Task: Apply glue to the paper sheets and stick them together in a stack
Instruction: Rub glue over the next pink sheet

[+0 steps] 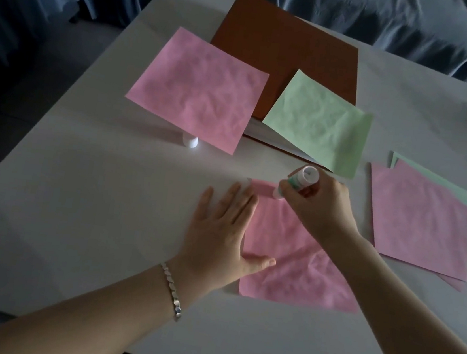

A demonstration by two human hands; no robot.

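Pink working sheet [298, 262] is looking thin and flimsy, so the main risk is this: the glue stick [299, 182] is bearing on its 11 o'clock corner, and that corner could be bunching or tearing if the stroke is heading toward an unpinned edge. Holding it down, the left hand [218, 234] is lying flat with fingers straight, pressing only the 9 o'clock edge, half on the tabletop [76, 186]. The 3 o'clock side is sitting free, so the sheet could be pivoting under the stick. Meanwhile the right hand [320, 206] is wrapping its fingers round the glue stick, tip down on the paper. Hands are sitting close but not touching. Second risk: glue running off the edge onto the tabletop and the sheet sticking there. Third: patchy coverage, as the light is dim and no glue is showing, so cannot tell how much is covered. Sheet itself is lying at 6 o'clock, nearest the person, squarish, crinkled all over, a crease crossing its middle. Other stock: pink sheet [199, 89] at 11 o'clock with a small white cap [190, 141] peeking from under its near edge, green sheet [320, 120] at 12 overlapping a brown folder [288, 44], pink-on-green pile [419, 222] at 3 o'clock, apart from the working sheet.
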